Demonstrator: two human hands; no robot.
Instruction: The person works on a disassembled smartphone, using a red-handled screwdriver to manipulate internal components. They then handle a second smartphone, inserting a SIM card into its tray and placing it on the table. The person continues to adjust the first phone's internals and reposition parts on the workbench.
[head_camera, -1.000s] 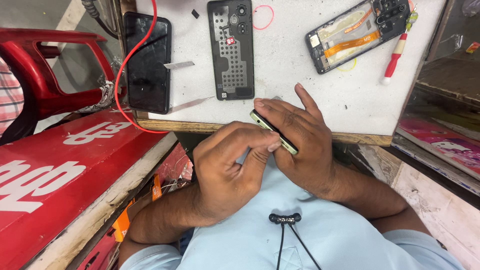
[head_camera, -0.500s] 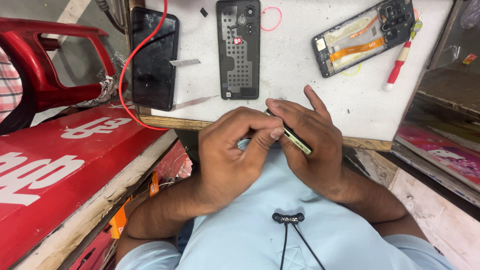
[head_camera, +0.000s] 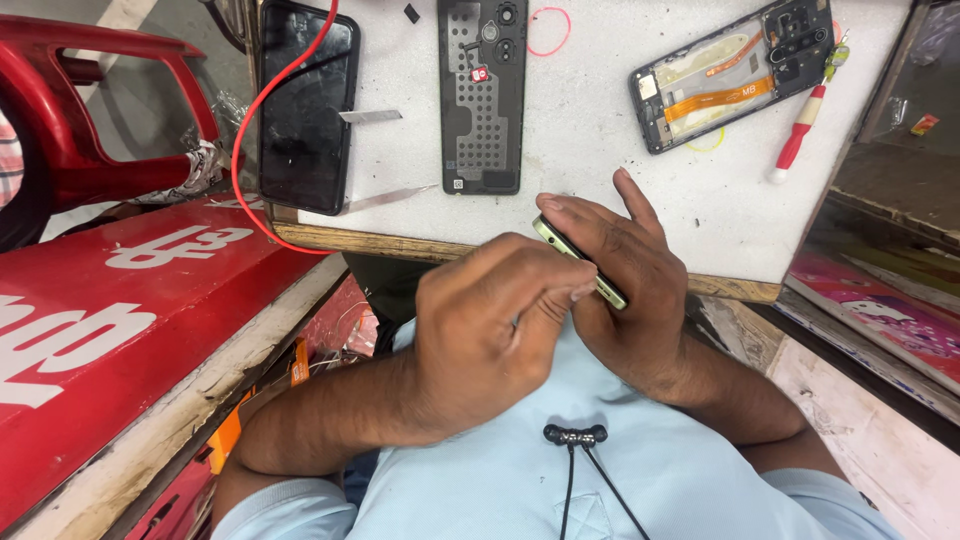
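A white desk (head_camera: 620, 190) with a worn wooden front edge stood before the seated person, and a red panel (head_camera: 110, 330) with white lettering lay to the left of it. A red plastic chair (head_camera: 90, 110) sat beyond that panel.

The right hand (head_camera: 630, 290) held a slim phone (head_camera: 580, 262) with a pale green edge just in front of the desk's near edge, above the person's chest. Its grip was closed around the phone, fingers wrapped over the far side, the index finger raised. The left hand (head_camera: 490, 330) was curled shut, its fingertips pressed against the phone's near edge; whether it pinched any small tool could not be determined.

On the desk, well apart from the hands, lay a black phone (head_camera: 305, 110) face up at the left with a red cable (head_camera: 240, 150) looping past it. A dark inner frame (head_camera: 482, 95) lay in the middle. An opened phone body (head_camera: 730, 72) with orange ribbon cable lay at the right, and a red-handled screwdriver (head_camera: 800, 135) just beside it. Two thin metal strips (head_camera: 385, 198) lay near the black phone. A black neckband earphone (head_camera: 575, 435) hung on the light blue shirt.
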